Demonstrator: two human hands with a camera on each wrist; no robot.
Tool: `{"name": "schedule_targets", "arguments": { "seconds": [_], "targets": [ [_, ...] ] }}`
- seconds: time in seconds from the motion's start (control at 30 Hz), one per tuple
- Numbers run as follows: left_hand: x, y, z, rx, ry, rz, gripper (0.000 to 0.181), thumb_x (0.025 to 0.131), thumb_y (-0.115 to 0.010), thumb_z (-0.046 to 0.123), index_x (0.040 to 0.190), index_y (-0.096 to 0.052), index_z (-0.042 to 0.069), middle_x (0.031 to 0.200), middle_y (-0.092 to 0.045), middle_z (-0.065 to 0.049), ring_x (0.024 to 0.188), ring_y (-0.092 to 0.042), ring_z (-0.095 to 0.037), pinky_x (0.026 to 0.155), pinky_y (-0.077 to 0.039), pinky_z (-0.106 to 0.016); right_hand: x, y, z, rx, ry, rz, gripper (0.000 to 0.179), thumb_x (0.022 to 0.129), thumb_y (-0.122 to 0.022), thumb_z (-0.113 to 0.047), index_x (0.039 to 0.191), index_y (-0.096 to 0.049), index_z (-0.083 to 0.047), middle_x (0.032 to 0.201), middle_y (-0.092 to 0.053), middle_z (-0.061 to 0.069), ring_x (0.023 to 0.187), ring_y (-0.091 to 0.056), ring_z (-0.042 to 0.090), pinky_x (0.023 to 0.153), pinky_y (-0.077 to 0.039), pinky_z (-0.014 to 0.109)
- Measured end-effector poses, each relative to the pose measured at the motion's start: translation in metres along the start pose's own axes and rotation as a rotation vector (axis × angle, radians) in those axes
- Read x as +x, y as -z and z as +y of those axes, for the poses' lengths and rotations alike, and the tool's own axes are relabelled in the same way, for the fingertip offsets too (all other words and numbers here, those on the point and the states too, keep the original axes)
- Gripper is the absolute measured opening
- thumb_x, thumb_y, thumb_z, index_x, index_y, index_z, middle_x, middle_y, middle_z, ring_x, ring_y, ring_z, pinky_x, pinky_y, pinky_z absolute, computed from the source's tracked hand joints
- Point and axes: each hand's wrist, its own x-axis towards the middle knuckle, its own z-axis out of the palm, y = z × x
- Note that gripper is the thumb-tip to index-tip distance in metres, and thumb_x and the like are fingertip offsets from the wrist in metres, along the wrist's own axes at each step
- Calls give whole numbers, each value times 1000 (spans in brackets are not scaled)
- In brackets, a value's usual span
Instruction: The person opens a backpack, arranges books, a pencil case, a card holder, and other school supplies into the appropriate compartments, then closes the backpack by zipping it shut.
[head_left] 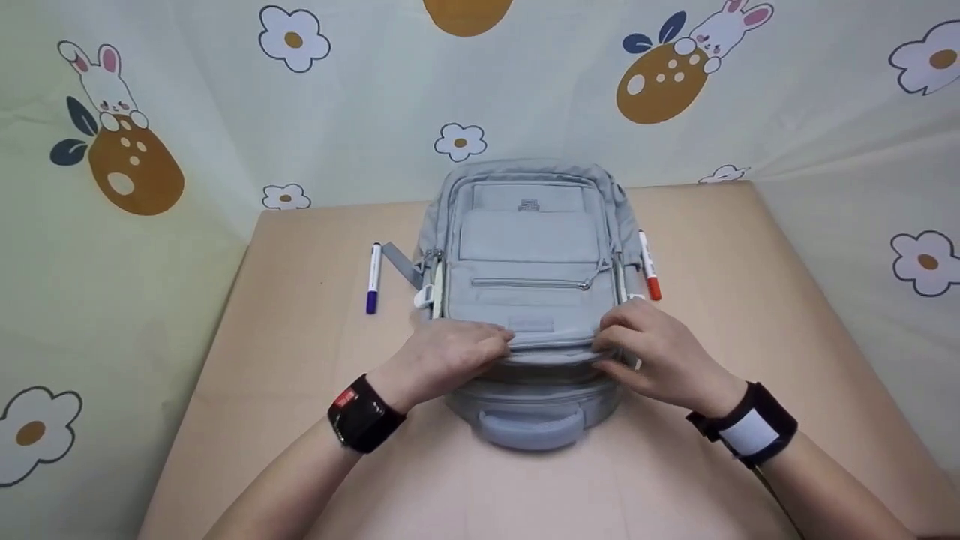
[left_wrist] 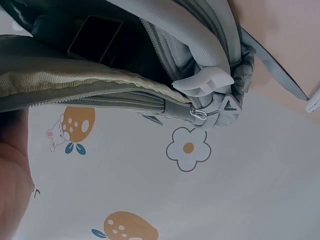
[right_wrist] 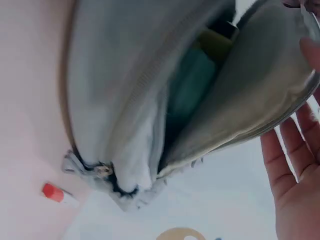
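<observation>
A grey-blue backpack lies front side up on the table, its top handle toward me. Its main zip is undone and the mouth gapes. My left hand grips the front panel's edge on the left; in the left wrist view most of that hand is cut off. On the other side, my right hand holds the same edge, thumb inside and fingers outside, as the right wrist view shows. Inside lie a dark rectangular item and something teal, both partly hidden.
A marker with a purple cap lies left of the backpack, near a grey strap. A red-capped marker lies close along its right side. Patterned cloth hangs behind and beside the table.
</observation>
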Motion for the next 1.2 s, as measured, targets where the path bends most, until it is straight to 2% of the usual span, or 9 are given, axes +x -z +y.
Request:
{"name": "schedule_targets", "arguments": {
  "seconds": [0.07,0.17,0.27,0.4,0.57,0.7,0.93,1.07,1.2],
  "targets": [
    [-1,-2,2,-21,4,-78,10,96,-62,5,103,-64,13,109,-74,1,94,-69,-10,77,-53,-21,-4,-6,0,-10,22,-17,25,79,-84,-11,98,-69,-14,100,-63,-3,90,-57,17,76,-46,28],
    [-3,-5,3,-72,21,-166,15,93,-65,6,104,-69,16,121,-72,1,109,-68,-14,89,-53,-24,-9,-13,0,-4,26,-46,24,79,-85,-10,97,-69,-16,97,-64,-7,86,-59,15,72,-48,29],
    [-4,-7,2,-140,28,-203,4,95,-71,19,98,-71,16,122,-70,0,111,-67,-16,92,-53,-28,-12,-17,1,-4,9,-89,23,80,-84,-10,96,-69,-18,94,-63,-9,84,-58,12,70,-48,28],
    [-7,-9,0,-244,51,-227,19,93,-75,37,93,-74,18,124,-69,-1,111,-66,-18,92,-54,-31,-13,-20,3,1,-26,-150,21,81,-83,-11,96,-70,-18,93,-62,-9,84,-58,12,70,-48,28],
    [-10,-15,1,-262,78,-243,3,93,-75,22,91,-77,21,127,-68,-1,116,-64,-18,90,-54,-31,-14,-22,3,8,-97,-233,12,86,-81,-18,95,-73,-19,92,-61,-10,84,-58,11,69,-49,30],
    [-11,-20,3,-246,87,-259,5,89,-76,14,87,-76,18,131,-66,-2,122,-61,-20,97,-52,-31,-16,-25,2,-8,-129,-274,8,92,-78,-28,92,-76,-20,90,-60,-11,82,-57,9,68,-50,29],
    [-11,-23,3,-254,96,-254,5,91,-75,15,95,-78,16,130,-65,-3,122,-60,-21,101,-49,-31,-16,-26,1,-11,-176,-317,14,96,-73,-34,96,-78,-21,91,-61,-11,83,-58,9,69,-51,31],
    [-10,-18,0,-338,115,-225,10,91,-77,16,100,-78,14,125,-67,-3,116,-63,-20,97,-52,-32,-12,-21,1,-2,-164,-316,10,95,-74,-30,97,-77,-20,90,-62,-11,82,-59,8,68,-51,31],
    [-10,-10,-5,-404,120,-177,12,92,-76,16,104,-77,13,121,-70,-3,111,-66,-19,95,-53,-32,2,-13,1,18,-112,-254,6,92,-78,-20,97,-77,-17,89,-64,-10,80,-59,8,67,-51,30]
  ]
}}
